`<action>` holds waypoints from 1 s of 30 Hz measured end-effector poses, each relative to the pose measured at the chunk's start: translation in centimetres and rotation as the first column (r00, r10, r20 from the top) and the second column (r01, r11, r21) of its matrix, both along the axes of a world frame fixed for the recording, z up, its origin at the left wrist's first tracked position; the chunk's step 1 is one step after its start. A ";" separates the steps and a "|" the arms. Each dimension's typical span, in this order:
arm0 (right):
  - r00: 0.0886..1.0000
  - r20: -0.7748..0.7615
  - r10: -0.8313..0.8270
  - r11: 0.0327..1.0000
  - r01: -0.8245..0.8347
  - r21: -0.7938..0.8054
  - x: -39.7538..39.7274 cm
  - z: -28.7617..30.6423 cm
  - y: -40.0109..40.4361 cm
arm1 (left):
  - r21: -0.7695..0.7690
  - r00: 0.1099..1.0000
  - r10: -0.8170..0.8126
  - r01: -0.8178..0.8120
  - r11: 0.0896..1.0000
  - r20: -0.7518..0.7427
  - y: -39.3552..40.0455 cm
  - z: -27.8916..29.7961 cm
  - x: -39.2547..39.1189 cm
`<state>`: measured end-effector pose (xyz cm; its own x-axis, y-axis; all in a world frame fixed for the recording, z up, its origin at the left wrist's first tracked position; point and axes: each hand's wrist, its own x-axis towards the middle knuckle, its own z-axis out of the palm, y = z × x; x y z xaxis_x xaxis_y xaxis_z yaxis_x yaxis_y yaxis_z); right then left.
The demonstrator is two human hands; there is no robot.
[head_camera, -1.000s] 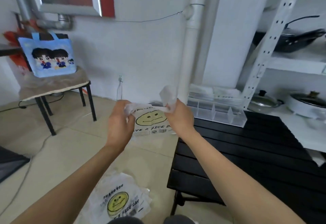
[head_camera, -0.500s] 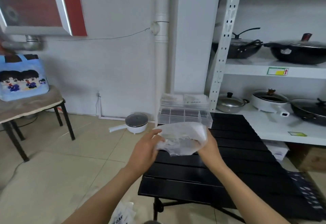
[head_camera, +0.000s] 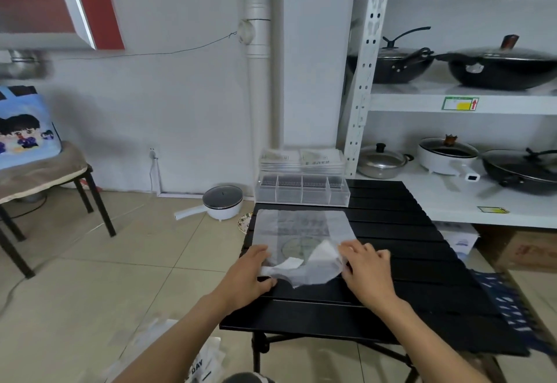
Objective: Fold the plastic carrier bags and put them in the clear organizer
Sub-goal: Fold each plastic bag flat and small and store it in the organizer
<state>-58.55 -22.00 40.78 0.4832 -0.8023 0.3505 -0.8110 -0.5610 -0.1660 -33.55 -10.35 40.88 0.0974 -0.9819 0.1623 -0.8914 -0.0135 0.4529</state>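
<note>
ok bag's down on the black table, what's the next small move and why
Probably smooth the handles flat: the carrier bag lies spread on the table, but its handles are crumpled between the left hand and right hand, so a fold now would be lumpy.

- A black slatted folding table (head_camera: 407,265) lies beneath the hands.
- A white lidded electric pot (head_camera: 222,201) stands on the floor, ahead and left.
- Black lidded woks (head_camera: 500,66) sit on white metal shelving (head_camera: 461,102), up right.
- A blue cartoon-print tote bag (head_camera: 25,129) rests on a cushioned stool (head_camera: 45,171), far left.
</note>
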 end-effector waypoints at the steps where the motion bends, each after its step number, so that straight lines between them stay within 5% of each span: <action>1: 0.997 -0.030 -0.066 0.997 0.064 -0.040 -0.2 0.1 0.0 | 0.012 0.999 -0.004 0.004 1.000 0.033 -0.3 0.0 0.1; 4: 0.999 -0.022 -0.035 0.999 0.034 -0.031 -0.7 0.3 -0.1 | 0.013 0.993 -0.022 0.020 1.000 0.114 -1.1 0.1 -0.1; 9: 0.958 0.273 0.090 0.987 -0.123 0.107 -0.9 0.0 0.2 | 0.100 0.970 -0.105 0.085 0.991 0.220 -1.4 0.7 -0.1; 14: 0.991 0.128 0.049 0.978 -0.073 0.195 -1.4 -0.6 0.0 | 0.225 0.976 -0.131 0.090 0.970 0.176 0.4 1.8 1.5; 24: 0.987 0.059 0.151 0.958 -0.161 0.236 -4.2 0.3 1.2 | 0.098 0.976 -0.039 0.019 0.995 0.214 1.3 0.6 1.3; 30: 0.967 0.154 0.201 0.875 -0.248 0.415 -5.5 0.9 2.8 | 0.053 0.990 0.139 -0.138 0.989 -0.017 1.4 0.9 0.0</action>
